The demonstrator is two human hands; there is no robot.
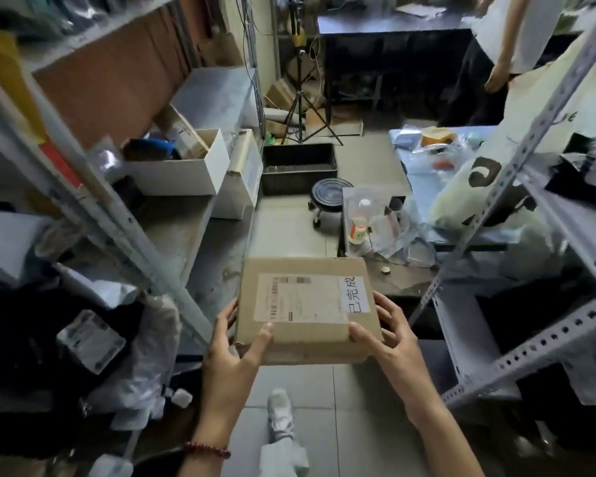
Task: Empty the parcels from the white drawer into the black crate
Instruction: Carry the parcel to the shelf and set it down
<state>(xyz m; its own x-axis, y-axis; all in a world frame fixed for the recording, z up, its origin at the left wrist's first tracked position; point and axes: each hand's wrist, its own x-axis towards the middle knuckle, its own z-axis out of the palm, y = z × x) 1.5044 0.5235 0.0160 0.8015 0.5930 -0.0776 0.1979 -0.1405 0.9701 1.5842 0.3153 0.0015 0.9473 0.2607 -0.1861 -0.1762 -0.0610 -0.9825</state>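
Red bead bracelet (207, 449), white sneaker (280, 413), pale trousers (283, 457)

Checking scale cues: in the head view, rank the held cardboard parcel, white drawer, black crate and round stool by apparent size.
1. cardboard parcel, though nearest the camera.
2. white drawer and black crate, too alike.
3. round stool.

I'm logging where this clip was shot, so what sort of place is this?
Probably a parcel storeroom or small stockroom. The left hand and right hand hold a labelled cardboard parcel, slotted metal shelving packed with bagged goods stands on both sides, and a black crate sits on the floor ahead.
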